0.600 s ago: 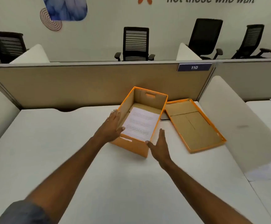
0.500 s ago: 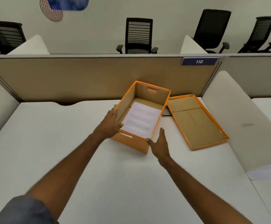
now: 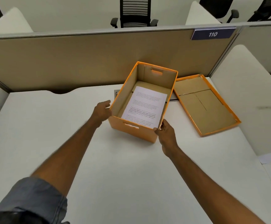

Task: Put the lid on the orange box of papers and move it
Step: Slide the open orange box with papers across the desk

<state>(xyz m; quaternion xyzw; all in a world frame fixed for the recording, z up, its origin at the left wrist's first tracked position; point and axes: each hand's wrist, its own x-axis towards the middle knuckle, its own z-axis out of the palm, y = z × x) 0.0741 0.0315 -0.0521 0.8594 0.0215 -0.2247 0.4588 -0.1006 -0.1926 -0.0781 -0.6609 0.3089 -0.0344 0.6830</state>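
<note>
The orange box [image 3: 131, 131] stands open on the white desk [image 3: 115, 167], with white printed papers [image 3: 145, 105] lying flat on its bottom. Its lid [image 3: 204, 107] lies upside down on the desk just right of the box, brown inside facing up. My left hand [image 3: 101, 111] is against the outside of the box's left wall near the front corner, fingers apart, thumb off the rim. My right hand [image 3: 168, 137] grips the front right corner, thumb on the rim.
A tan partition [image 3: 67, 62] runs close behind the box, with a sign reading 110 [image 3: 212, 34]. A white side divider [image 3: 252, 97] rises just right of the lid. Black office chairs [image 3: 134, 12] stand beyond the partition.
My left thumb came off the box's left rim and the hand now rests outside the wall. My right hand moved up onto the front right corner. The view tilted down and closer.
</note>
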